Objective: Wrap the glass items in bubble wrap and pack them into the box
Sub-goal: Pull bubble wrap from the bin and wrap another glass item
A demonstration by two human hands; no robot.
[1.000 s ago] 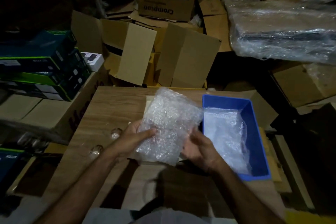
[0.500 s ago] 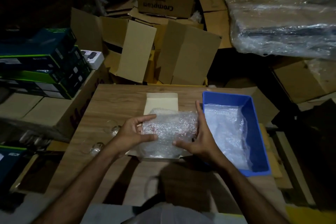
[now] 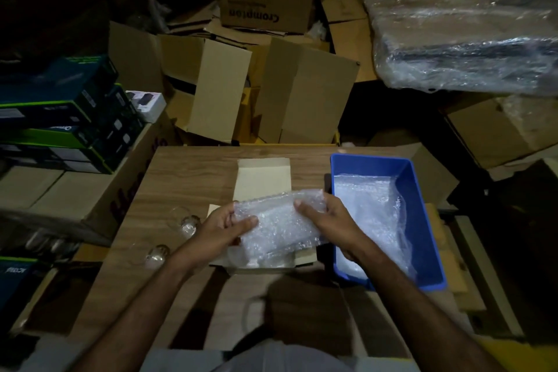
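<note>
- Contents of the clear bubble-wrap bundle (image 3: 279,220) cannot be made out; the pale open cardboard box (image 3: 262,178) beneath it is largely hidden, and dim light blurs the surroundings.
- Blue plastic bin (image 3: 422,220) lined with bubble wrap stands just beside the right hand (image 3: 329,220); two small clear glass items (image 3: 188,225) lie on the wooden table (image 3: 187,178) beside the left hand (image 3: 217,229).
- Both hands grip the crumpled, whitish bundle over the box, fingers curled round its ends, thumbs on top.
</note>
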